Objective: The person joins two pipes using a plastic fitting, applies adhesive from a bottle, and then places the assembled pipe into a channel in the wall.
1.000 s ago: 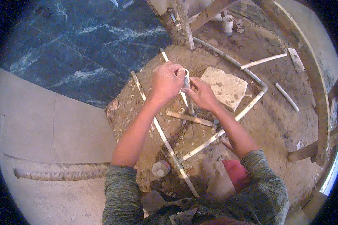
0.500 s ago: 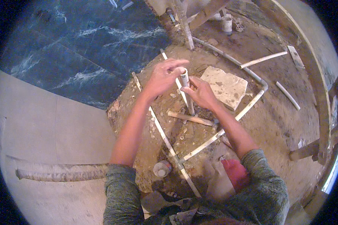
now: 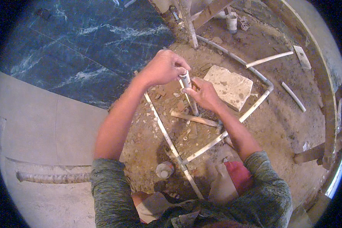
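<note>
A whitish plastic pipe (image 3: 186,81) with dark marks stands upright from the dirt, its open end toward me. My right hand (image 3: 204,93) is closed round its upper part, thumb on the near side. At the top rim my left hand (image 3: 169,68) is closed, with curled fingers and thumb pinching the pipe's edge; whether something small is between them is hidden. Beside the pipe's foot lies a short wooden stick (image 3: 194,119). A pale, broken stone slab (image 3: 230,86) rests on the soil just right of my right hand.
White pipes joined by grey fittings (image 3: 183,162) run across the dirt. A plastic bottle (image 3: 164,170) stands near me. Blue marbled tile (image 3: 102,38) covers the far left, grey flooring (image 3: 34,114) the near left. Loose pipe pieces (image 3: 293,96) and a curved wall edge (image 3: 326,91) are right.
My left hand has drawn its spread fingers in and curled them at the pipe's rim, and its elbow has swung out left. My right hand keeps its hold on the pipe.
</note>
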### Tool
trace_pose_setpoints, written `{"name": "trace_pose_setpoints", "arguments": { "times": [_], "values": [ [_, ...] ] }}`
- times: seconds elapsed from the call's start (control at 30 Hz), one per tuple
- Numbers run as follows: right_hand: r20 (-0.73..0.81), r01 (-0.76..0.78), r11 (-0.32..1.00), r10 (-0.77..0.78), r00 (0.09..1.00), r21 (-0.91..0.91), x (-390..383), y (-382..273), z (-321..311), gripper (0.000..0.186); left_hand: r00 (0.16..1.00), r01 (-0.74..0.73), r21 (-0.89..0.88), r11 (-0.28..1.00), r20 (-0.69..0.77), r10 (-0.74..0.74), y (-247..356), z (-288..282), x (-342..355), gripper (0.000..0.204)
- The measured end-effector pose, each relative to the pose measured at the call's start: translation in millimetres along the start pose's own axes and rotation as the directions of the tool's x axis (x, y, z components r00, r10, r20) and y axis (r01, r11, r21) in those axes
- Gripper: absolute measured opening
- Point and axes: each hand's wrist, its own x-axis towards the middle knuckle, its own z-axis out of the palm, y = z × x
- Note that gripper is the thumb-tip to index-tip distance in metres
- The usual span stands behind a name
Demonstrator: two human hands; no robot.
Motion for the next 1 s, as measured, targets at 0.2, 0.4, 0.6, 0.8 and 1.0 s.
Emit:
{"name": "trace_pose_setpoints", "arguments": {
  "times": [0.2,0.4,0.6,0.8,1.0],
  "values": [
    [0.018,-0.068,0.997,0.067,0.998,0.044,0,-1,-4,0.041,0.850,0.211,-0.721,0.660,-0.198,-0.487,-6,51,-14,0.019],
    [-0.008,-0.072,0.997,0.071,0.997,-0.032,0,7,-6,0.039,0.699,0.032,-0.863,0.504,-0.341,-0.628,-3,98,-24,0.018],
    [-0.130,0.049,0.998,-0.053,0.990,-0.032,-3,21,-2,0.039,0.720,-0.227,0.389,0.893,-0.551,0.423,0,82,-28,0.027],
    [0.008,-0.091,0.996,0.091,0.996,-0.003,-3,12,-4,0.037,0.698,-0.087,0.366,0.927,-0.641,0.319,3,97,-40,0.022],
    [-0.142,0.080,0.996,-0.083,0.986,-0.024,-5,24,4,0.037,0.616,0.032,0.337,0.941,-0.748,0.247,2,120,-43,0.013]
  ]
}}
